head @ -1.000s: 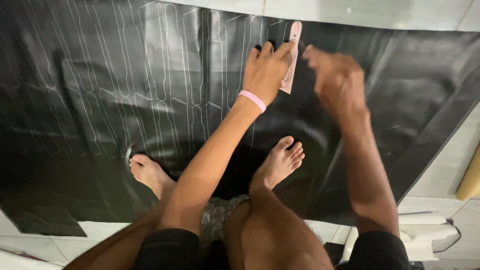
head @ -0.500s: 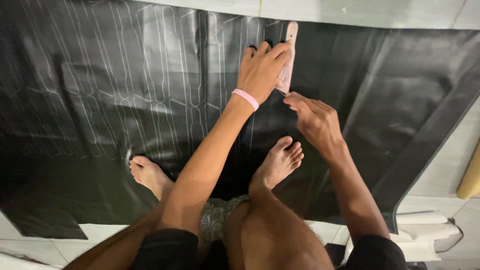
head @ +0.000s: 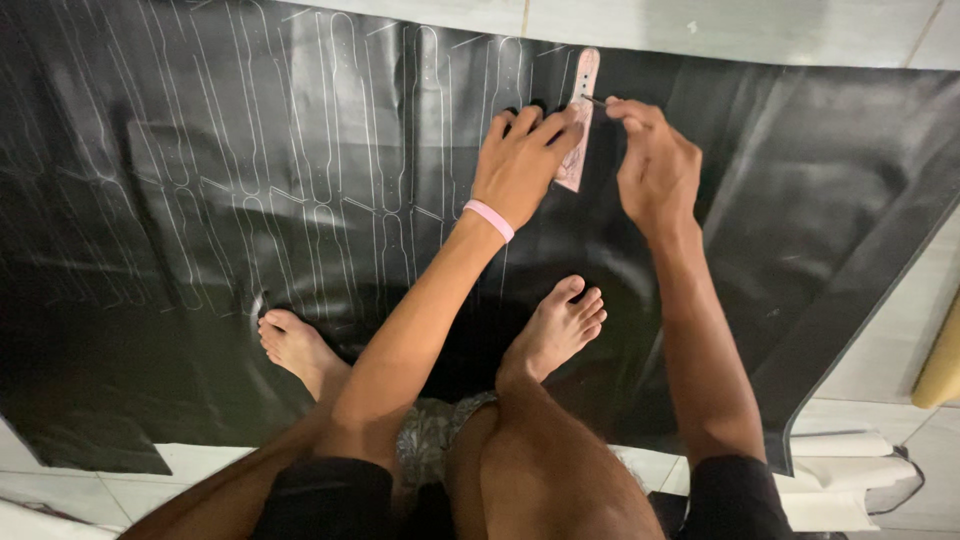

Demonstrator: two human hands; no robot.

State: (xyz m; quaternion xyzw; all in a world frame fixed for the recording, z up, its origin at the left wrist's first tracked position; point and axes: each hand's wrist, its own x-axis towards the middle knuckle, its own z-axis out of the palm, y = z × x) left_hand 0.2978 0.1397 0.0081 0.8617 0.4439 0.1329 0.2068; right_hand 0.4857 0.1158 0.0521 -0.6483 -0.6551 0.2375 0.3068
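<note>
A large black sheet (head: 200,330) lies flat on the floor, marked with several thin pale outlines of long strap shapes. My left hand (head: 520,160), with a pink band on its wrist, presses a narrow pink strap-shaped template (head: 580,120) down on the sheet. My right hand (head: 655,165) pinches a thin pen-like marking tool (head: 594,99), its tip touching the template's upper right edge. My two bare feet rest on the sheet below the hands.
Pale floor tiles (head: 760,30) border the sheet at the top and right. White rolled material (head: 850,480) lies at the lower right. A tan object (head: 942,365) pokes in at the right edge.
My right hand dropped toward my foot half a second ago and has now come back up to the template's upper edge. My left hand stayed on the template.
</note>
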